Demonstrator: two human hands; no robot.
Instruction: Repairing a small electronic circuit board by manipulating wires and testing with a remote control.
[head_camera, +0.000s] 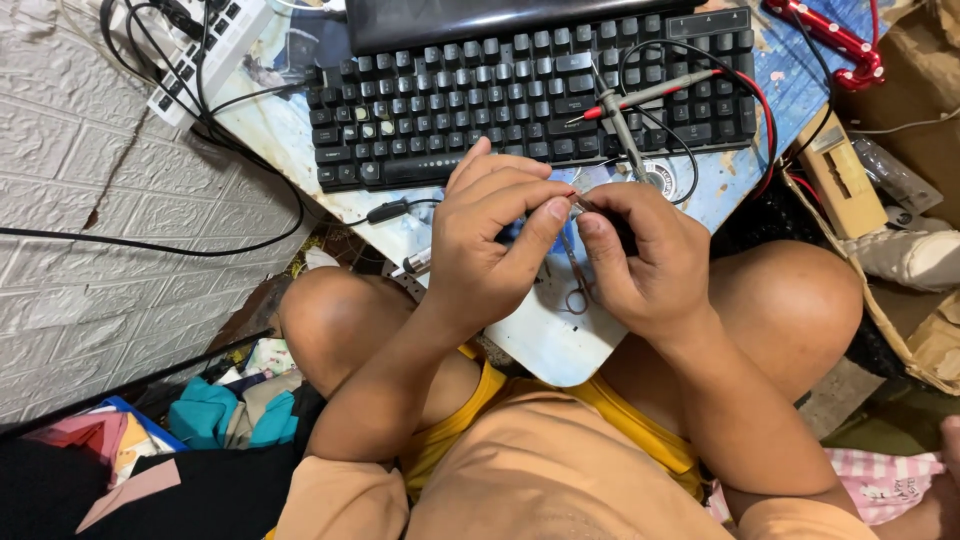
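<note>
Hands: left hand (490, 235) and right hand (640, 255) meet at frame centre, fingertips pinched shut on a small part (574, 200), too tiny to identify; held close, likely for fine control
Behind: keyboard (520, 95), upper centre; probe (650, 95) lying across it
Below: scissors (577, 285) on the board (545, 345)

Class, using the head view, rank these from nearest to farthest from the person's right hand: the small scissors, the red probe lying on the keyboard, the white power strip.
Measured from the right hand:
1. Small scissors, lying on the board just under and left of the hand.
2. Red probe, above the hand, across the keyboard.
3. White power strip, far off at the top left corner.
</note>
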